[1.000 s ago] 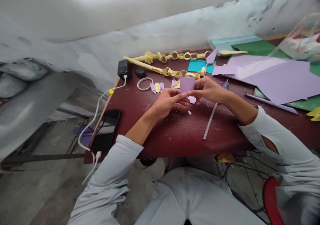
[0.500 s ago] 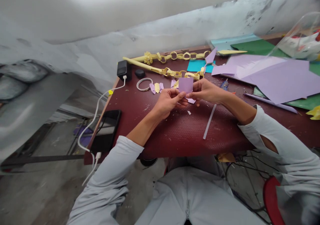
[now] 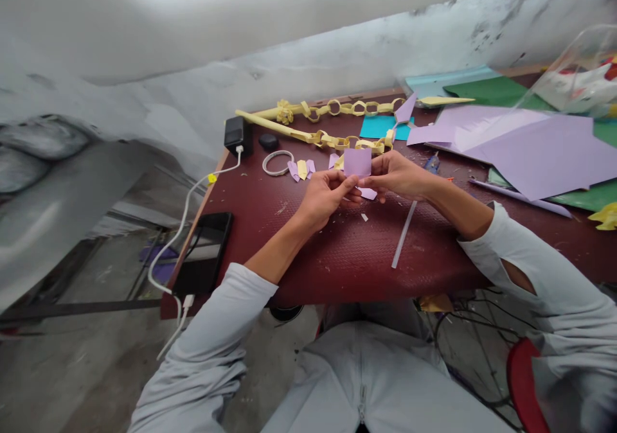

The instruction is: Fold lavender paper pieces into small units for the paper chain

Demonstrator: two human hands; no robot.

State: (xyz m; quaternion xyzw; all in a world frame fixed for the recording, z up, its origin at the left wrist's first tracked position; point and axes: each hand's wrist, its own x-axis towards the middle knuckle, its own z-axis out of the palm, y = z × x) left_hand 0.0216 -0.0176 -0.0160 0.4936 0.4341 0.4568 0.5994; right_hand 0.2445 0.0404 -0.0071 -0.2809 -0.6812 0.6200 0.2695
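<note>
A small purple paper square (image 3: 357, 162) is held upright between my two hands above the dark red table (image 3: 299, 259). My left hand (image 3: 330, 192) pinches its lower left corner, and my right hand (image 3: 396, 175) grips the lower right side. Just beneath the hands lies a purple paper piece (image 3: 368, 193), partly covered by fingers. Left of my hands sit small folded purple and yellow papers (image 3: 302, 169). More folded pieces (image 3: 339, 161) show partly behind the square. A white paper scrap (image 3: 364, 217) rests nearer to me.
Yellow paper chains (image 3: 332, 141) lie at the back, by a turquoise sheet (image 3: 385, 126). Large purple sheets (image 3: 540, 150) cover the right side. A tape roll (image 3: 278, 162), black charger (image 3: 236, 134), phone (image 3: 205, 253) and white cable (image 3: 186, 208) are left. A translucent glue stick (image 3: 403, 235) lies right.
</note>
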